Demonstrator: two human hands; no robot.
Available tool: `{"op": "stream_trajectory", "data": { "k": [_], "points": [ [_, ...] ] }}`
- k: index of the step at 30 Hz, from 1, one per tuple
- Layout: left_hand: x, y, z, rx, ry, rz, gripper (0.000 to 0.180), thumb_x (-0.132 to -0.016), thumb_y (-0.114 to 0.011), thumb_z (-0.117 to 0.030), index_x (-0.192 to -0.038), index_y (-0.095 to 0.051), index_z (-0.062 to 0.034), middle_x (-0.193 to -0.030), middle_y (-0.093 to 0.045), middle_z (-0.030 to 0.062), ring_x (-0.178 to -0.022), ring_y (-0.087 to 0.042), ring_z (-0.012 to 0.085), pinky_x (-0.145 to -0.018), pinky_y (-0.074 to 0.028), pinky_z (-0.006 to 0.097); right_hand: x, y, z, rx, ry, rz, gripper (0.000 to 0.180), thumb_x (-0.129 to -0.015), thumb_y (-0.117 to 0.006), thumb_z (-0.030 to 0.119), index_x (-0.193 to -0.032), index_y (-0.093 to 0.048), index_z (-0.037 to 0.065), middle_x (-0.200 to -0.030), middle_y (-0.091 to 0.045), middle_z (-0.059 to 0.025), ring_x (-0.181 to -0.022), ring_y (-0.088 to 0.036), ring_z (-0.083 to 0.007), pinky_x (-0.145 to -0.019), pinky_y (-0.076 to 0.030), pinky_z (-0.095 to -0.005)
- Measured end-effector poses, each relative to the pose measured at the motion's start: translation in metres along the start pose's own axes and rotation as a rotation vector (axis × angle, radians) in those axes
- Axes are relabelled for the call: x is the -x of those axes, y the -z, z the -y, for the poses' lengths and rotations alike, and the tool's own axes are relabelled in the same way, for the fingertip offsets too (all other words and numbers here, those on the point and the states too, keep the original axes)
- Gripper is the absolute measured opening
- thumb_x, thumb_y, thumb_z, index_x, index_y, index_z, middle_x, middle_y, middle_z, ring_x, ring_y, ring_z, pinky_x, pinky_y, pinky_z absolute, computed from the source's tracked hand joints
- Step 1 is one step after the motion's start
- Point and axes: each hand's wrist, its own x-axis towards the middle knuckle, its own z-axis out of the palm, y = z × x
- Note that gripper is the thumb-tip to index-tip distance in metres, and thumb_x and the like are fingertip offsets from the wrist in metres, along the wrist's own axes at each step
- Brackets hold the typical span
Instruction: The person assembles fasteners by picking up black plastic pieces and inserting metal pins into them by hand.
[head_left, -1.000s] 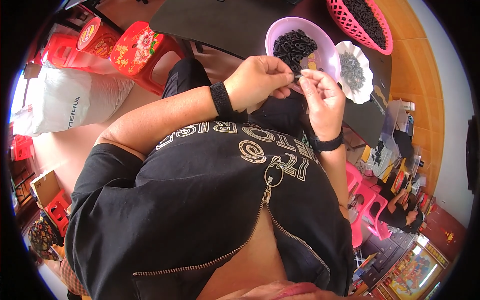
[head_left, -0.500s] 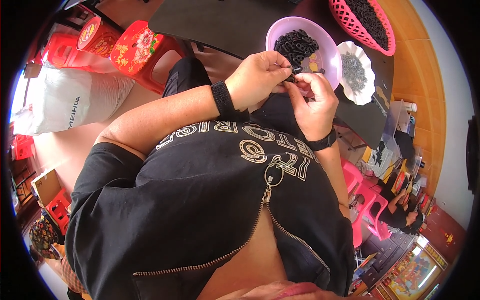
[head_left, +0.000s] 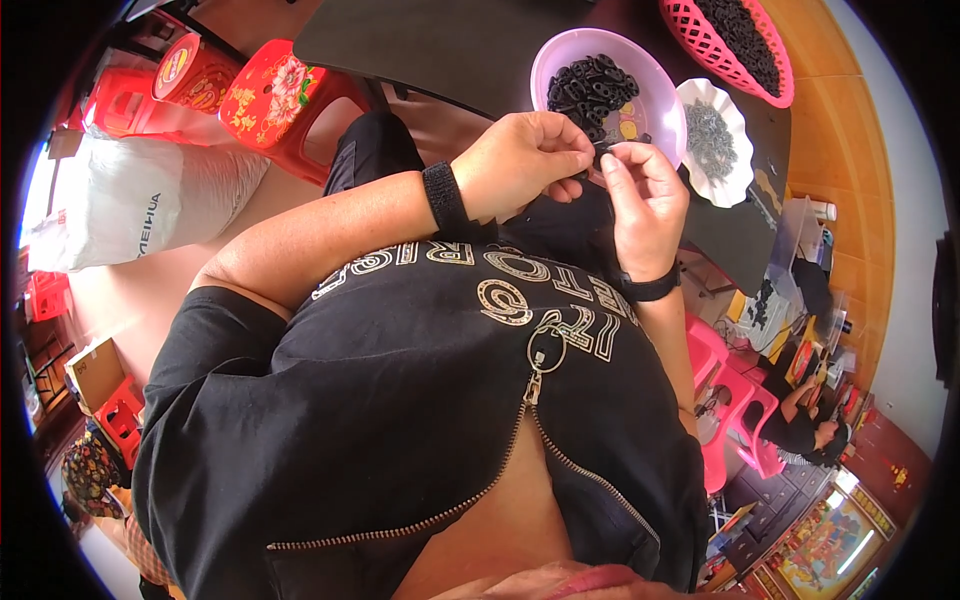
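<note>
Pinching a small black part [head_left: 601, 150] in the left hand [head_left: 522, 160]'s fingers at the lilac basin [head_left: 657, 92]'s near edge, apparently mid-fitting, calling next for steady alignment with the right hand [head_left: 648, 210], with hold too obscured to tell.

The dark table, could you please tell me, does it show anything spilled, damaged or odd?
A ragged tan patch near the white scalloped dish stands out against the dark table; whether worn or stuck on, I cannot tell.
</note>
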Motion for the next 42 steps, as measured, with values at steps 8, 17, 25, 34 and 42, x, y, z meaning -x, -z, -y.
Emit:
{"op": "stream_trajectory", "data": {
  "k": [8, 17, 25, 34, 42],
  "points": [
    [0.002, 0.0, 0.0, 0.019, -0.01, -0.032, 0.019, -0.093, -0.058, -0.006, -0.109, -0.061, 0.0033, -0.09, -0.068, 0.0068, -0.075, -0.064, 0.0088, -0.071, -0.054, 0.02, 0.001, 0.01, 0.008, -0.22, 0.0, -0.042, 0.007, -0.089, -0.06, -0.003, -0.096, -0.058, 0.0, -0.09, -0.064, -0.0046, -0.078, -0.06, -0.0067, -0.074, -0.049, -0.0188],
    [0.004, 0.001, -0.002, 0.001, 0.02, 0.008, 0.018, -0.095, -0.058, -0.011, -0.107, -0.062, 0.0011, -0.077, -0.064, 0.0035, -0.064, -0.059, 0.0066, -0.059, -0.051, 0.019, 0.007, 0.012, 0.012, -0.119, 0.013, 0.01, 0.005, -0.091, -0.061, 0.001, -0.095, -0.059, 0.0, -0.085, -0.063, -0.0036, -0.073, -0.057, -0.0054, -0.069, -0.047, -0.0183],
    [0.006, -0.001, -0.005, 0.122, -0.043, -0.07, 0.018, -0.096, -0.056, -0.009, -0.11, -0.062, 0.0004, -0.084, -0.066, 0.005, -0.072, -0.061, 0.0077, -0.067, -0.053, 0.019, 0.01, 0.009, 0.016, -0.014, -0.017, 0.095, 0.003, -0.09, -0.062, 0.003, -0.089, -0.06, 0.001, -0.077, -0.06, 0.0014, -0.068, -0.053, -0.0035, -0.064, -0.042, -0.0176],
    [0.007, -0.002, -0.004, 0.136, -0.084, -0.11, 0.023, -0.096, -0.054, -0.008, -0.117, -0.06, 0.0, -0.097, -0.067, 0.0095, -0.086, -0.065, 0.0109, -0.076, -0.055, 0.021, 0.013, 0.005, 0.015, -0.068, -0.191, 0.223, 0.005, -0.09, -0.061, 0.003, -0.085, -0.061, 0.0, -0.076, -0.062, 0.0006, -0.067, -0.053, -0.0029, -0.062, -0.042, -0.0173],
    [0.01, -0.004, -0.004, 0.067, -0.089, -0.079, 0.021, -0.096, -0.053, -0.007, -0.114, -0.061, 0.0015, -0.096, -0.067, 0.0091, -0.084, -0.065, 0.0112, -0.072, -0.055, 0.023, 0.009, 0.001, 0.017, -0.044, -0.279, 0.23, 0.006, -0.088, -0.063, 0.003, -0.082, -0.064, 0.001, -0.071, -0.062, 0.0013, -0.062, -0.052, -0.0023, -0.058, -0.041, -0.0168]
  ]
}}
